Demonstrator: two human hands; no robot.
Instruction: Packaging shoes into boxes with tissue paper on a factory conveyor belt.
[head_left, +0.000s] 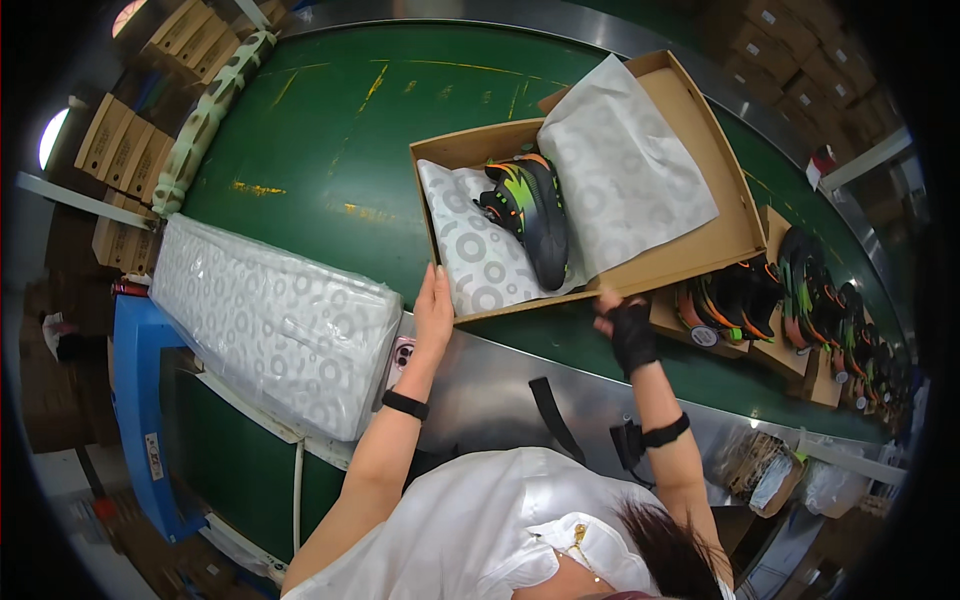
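Note:
An open brown shoebox (695, 262) lies at an angle on the green conveyor belt. Inside, a black sports shoe with green and orange accents (545, 225) rests on patterned white wrapping paper (480, 250). Another sheet of that paper (630, 165) spreads over the box's right part and partly hides the inside. My left hand (433, 308) lies with straight fingers against the box's near left corner. My right hand (628, 330), in a black fingerless glove, has its fingers curled at the box's near edge; part of their contact is hidden.
A plastic-wrapped stack of patterned paper (280, 320) lies left, beside a pink phone (401, 357). A blue frame (145, 420) stands at far left. Several similar shoes (740, 300) sit on cartons at right. A metal ledge (490, 385) runs along the belt's near side.

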